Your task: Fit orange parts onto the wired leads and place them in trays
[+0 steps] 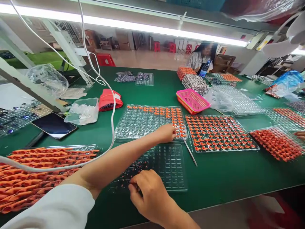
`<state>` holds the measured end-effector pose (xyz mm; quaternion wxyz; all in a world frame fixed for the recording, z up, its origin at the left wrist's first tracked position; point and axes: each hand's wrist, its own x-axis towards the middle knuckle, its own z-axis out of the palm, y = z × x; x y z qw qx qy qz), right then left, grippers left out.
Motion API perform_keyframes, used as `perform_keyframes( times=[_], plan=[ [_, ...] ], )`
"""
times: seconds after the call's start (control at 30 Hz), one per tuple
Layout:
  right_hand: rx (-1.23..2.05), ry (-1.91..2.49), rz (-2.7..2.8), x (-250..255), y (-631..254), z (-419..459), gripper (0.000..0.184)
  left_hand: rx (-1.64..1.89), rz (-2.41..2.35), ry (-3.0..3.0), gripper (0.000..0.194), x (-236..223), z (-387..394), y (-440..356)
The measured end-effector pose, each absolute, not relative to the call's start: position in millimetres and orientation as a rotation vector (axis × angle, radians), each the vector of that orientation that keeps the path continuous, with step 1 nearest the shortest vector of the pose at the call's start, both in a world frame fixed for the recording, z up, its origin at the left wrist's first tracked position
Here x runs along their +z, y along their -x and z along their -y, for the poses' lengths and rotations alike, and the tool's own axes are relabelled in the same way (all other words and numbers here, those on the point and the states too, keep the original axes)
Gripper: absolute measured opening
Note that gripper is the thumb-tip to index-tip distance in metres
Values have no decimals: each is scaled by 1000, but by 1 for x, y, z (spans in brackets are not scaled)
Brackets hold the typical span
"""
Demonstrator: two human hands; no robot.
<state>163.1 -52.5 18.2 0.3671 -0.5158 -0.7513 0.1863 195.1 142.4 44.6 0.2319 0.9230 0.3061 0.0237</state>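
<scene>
My left hand (167, 133) reaches across to the front right part of a clear plastic tray (140, 122) partly filled with orange pieces (173, 112). Its fingers are bent together over the orange pieces there; what they grip is hidden. Nearer to me, my right hand (151, 192) is closed, thumb against fingers, beside a loose bunch of small dark parts with thin wires (126, 178). Whatever it pinches is too small to make out. The wired parts lie on the left portion of a second clear tray (175, 167). Tweezers (190, 153) rest on the table just right of both trays.
Right of my left hand lies a full tray of orange pieces (220, 133), with a pink basket (192, 101) behind. Stacked orange pieces (30, 175), a phone (54, 125) and a plastic box (83, 111) are leftward. A white cable (111, 117) hangs in front. Someone sits opposite.
</scene>
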Motion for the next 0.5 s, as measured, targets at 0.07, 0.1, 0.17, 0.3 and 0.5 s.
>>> perform_keyframes(
  times=[0.07, 0.1, 0.17, 0.3, 0.5],
  plan=[
    [466, 1320, 1957, 18, -163, 53, 4, 29, -877, -2506, 16, 46, -142, -197],
    [461, 1320, 1968, 19, -163, 54, 4, 18, -898, -2492, 15, 47, -142, -199],
    [452, 1322, 1982, 19, -163, 54, 4, 12, -948, -2463, 14, 47, -140, -203],
    [443, 1341, 1985, 19, -163, 53, 5, 65, -1007, -2425, 16, 45, -137, -208],
    [427, 1359, 1984, 18, -163, 52, 7, 256, -996, -2376, 15, 48, -136, -197]
  ],
)
